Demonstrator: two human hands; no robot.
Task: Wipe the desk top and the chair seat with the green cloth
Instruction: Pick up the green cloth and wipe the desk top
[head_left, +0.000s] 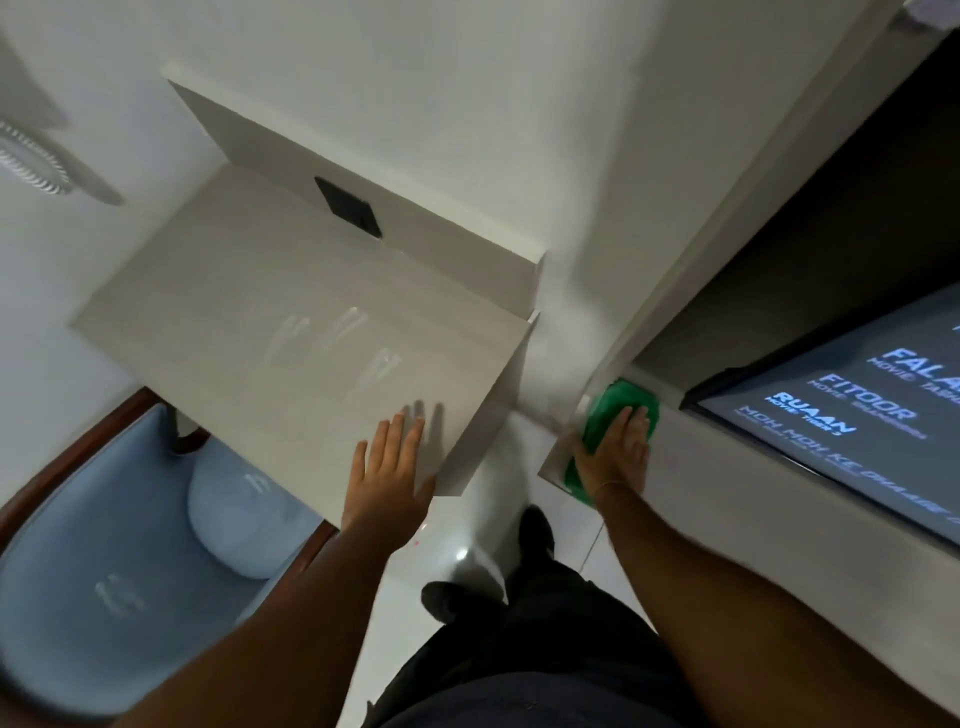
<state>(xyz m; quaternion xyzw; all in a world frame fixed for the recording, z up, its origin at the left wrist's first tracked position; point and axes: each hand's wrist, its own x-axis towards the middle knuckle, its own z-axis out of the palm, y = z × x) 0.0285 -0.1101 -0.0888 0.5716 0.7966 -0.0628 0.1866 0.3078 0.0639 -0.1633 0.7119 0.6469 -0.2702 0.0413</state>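
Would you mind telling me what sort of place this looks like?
Probably a room in a home: a wall-mounted desk with a blue upholstered chair tucked beside it, and a television screen listing film songs on a ledge.

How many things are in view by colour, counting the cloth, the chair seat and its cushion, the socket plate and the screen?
Green: 1, the green cloth under the right hand.
Blue: 2, the chair seat and the cushion.
Black: 2, the socket plate and the screen.
Total: 5.
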